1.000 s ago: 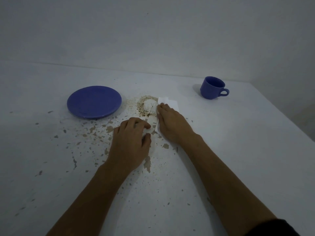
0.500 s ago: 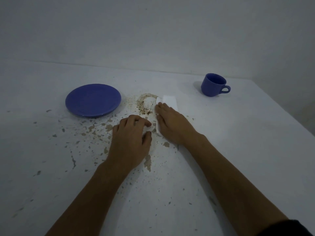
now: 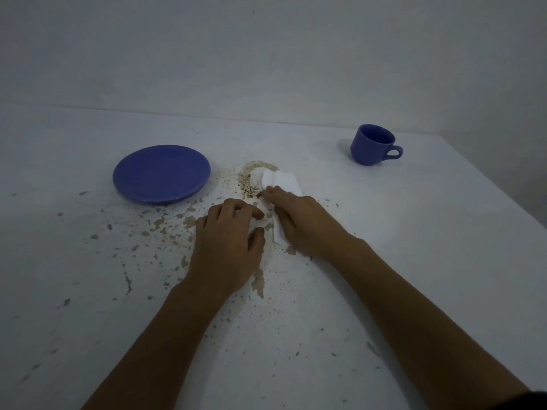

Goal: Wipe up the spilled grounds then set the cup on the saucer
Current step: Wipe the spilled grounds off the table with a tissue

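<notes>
Right hand (image 3: 302, 220) covers most of white tissue (image 3: 281, 180); both forearms cut off at bottom edge

Brown grounds (image 3: 251, 180) spilled in a curved smear beside a blue saucer (image 3: 161, 173), lying flat and empty. White folded tissue (image 3: 281, 182) touching the smear's right edge. Blue cup (image 3: 371, 146) upright, well apart at right, handle pointing right.

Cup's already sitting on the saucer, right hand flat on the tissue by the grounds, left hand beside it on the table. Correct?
Not quite. The head view shows the cup standing on the bare table, far right, well apart from the empty saucer. The rest holds: right hand flat on the tissue by the grounds, left hand beside it.
</notes>
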Motion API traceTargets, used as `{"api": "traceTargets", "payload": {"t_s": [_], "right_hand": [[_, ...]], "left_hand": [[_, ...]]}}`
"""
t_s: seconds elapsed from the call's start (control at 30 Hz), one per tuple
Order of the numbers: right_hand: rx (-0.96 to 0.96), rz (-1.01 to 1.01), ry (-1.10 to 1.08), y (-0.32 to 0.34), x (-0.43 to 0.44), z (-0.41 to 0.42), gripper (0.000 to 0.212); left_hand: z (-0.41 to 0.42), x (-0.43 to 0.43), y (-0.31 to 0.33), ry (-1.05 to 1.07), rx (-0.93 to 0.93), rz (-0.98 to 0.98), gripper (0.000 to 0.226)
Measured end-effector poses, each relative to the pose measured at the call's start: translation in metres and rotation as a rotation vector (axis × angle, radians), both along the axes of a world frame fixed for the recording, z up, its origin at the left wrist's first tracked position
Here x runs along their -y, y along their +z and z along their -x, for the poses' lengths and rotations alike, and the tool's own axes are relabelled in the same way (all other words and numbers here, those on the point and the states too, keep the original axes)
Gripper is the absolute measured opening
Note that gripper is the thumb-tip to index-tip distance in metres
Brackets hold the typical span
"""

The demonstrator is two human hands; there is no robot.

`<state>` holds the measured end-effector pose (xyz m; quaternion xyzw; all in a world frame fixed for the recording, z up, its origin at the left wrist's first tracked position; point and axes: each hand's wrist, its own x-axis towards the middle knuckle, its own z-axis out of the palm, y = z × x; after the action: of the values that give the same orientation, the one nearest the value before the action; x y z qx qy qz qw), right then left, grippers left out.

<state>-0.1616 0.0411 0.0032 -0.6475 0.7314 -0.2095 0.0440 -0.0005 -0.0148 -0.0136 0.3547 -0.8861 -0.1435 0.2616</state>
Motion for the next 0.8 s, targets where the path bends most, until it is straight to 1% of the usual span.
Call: {"api": "traceTargets", "payload": {"t_s": [0.07, 0.2, 0.27, 0.43, 0.57, 0.63, 0.7, 0.8], "right_hand": [[-0.045, -0.005, -0.025, -0.003, -0.007, 0.009, 0.044], [-0.084, -0.177, -0.088, 0.002, -0.007, 0.019, 0.05], [-0.097, -0.197, -0.092, 0.005, -0.002, 0.022, 0.05], [-0.101, -0.204, -0.227, 0.007, 0.022, 0.037, 0.048], [-0.049, -0.107, -0.113, 0.01, 0.035, 0.017, 0.039], [-0.027, -0.113, -0.052, 0.011, 0.033, 0.016, 0.035], [-0.04, -0.131, -0.033, 0.014, 0.028, 0.024, 0.039], [-0.064, -0.221, -0.136, 0.016, 0.028, 0.037, 0.049]], "left_hand": [[0.0, 0.001, -0.001, 0.004, 0.001, -0.002, 0.029], [0.0, 0.001, -0.001, -0.003, -0.013, -0.006, 0.031], [0.0, 0.0, 0.0, -0.007, -0.019, -0.014, 0.031], [-0.001, 0.0, 0.001, -0.004, 0.004, -0.032, 0.027], [-0.001, 0.001, 0.0, -0.006, 0.01, -0.025, 0.029], [-0.001, 0.001, 0.0, -0.007, 0.01, -0.021, 0.029], [-0.001, 0.001, 0.0, -0.005, 0.005, -0.017, 0.029], [-0.001, 0.001, 0.0, -0.007, 0.0, -0.008, 0.032]]}}
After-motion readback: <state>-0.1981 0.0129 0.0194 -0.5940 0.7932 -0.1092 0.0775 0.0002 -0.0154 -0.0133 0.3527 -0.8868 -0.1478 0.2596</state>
